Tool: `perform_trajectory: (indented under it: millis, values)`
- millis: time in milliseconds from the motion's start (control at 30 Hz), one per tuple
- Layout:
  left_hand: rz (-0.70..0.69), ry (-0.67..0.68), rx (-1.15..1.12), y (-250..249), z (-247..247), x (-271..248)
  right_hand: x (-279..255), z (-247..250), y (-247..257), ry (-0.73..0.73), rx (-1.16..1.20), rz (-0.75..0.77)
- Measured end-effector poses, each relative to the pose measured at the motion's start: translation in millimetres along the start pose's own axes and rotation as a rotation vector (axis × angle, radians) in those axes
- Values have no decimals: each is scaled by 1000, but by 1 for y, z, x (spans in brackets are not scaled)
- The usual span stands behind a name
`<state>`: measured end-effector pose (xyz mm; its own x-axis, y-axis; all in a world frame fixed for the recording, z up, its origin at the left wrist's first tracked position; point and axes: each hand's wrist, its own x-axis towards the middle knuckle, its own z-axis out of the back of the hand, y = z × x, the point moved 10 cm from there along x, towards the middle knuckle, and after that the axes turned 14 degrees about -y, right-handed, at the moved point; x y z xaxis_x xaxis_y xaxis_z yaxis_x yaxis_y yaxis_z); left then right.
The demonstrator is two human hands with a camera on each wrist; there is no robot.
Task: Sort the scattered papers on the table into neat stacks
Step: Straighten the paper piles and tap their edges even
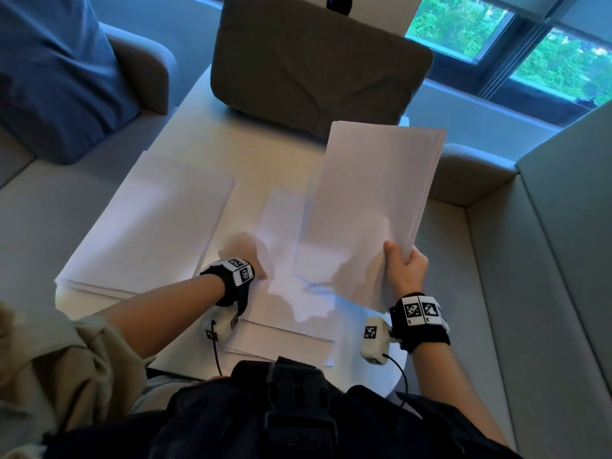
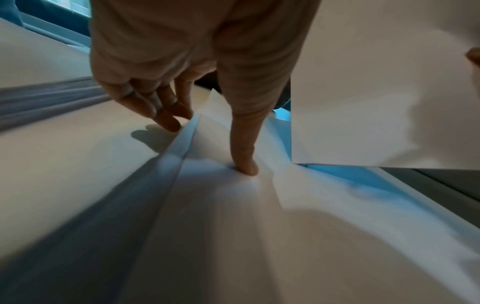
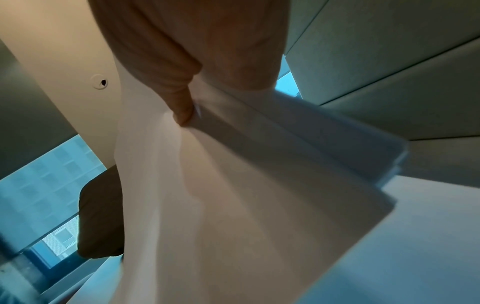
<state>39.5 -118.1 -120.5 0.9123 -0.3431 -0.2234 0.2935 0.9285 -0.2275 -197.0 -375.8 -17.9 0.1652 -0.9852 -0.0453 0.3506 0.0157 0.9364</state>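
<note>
On the white table (image 1: pixel 212 134), a squared stack of white papers (image 1: pixel 149 223) lies at the left. Loose white sheets (image 1: pixel 291 293) overlap in the middle, near the front edge. My left hand (image 1: pixel 255 256) is at their left edge. Its thumb (image 2: pixel 246 164) presses on the top sheet (image 2: pixel 233 226) and its fingers (image 2: pixel 168 121) reach in at the sheet's edge, pinching it. My right hand (image 1: pixel 404 263) grips the near corner of a sheaf of papers (image 1: pixel 374 200), held tilted above the table's right side. The thumb (image 3: pixel 185 115) lies on top of the sheaf (image 3: pixel 233 195); the fingers behind it are hidden.
A brown cushion (image 1: pixel 318 64) leans at the table's far edge. A blue cushion (image 1: pixel 56 71) sits at the far left on the pale bench. Grey bench seating (image 1: pixel 496 293) runs along the right, under the window (image 1: pixel 563 58).
</note>
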Motion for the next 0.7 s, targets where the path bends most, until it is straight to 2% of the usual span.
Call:
perform_trajectory:
  millis: [167,333,433,533,700]
  values:
    - [-26,-82,-18,-10,2,-4,6,1,-1,11,-5,0]
    - [-53,-59,-141,-20,-9,-10,5,-4,-3,41,-10,16]
    - [-66,-64,-125,-20,-11,-11,4,-5,-3,51,5,17]
    - [-58,-13,-152,-20,-16,-10,4,-5,-7,47,10,5]
    - [-8,-18,-172,-17,-15,-7,3,-3,-11,42,6,-3]
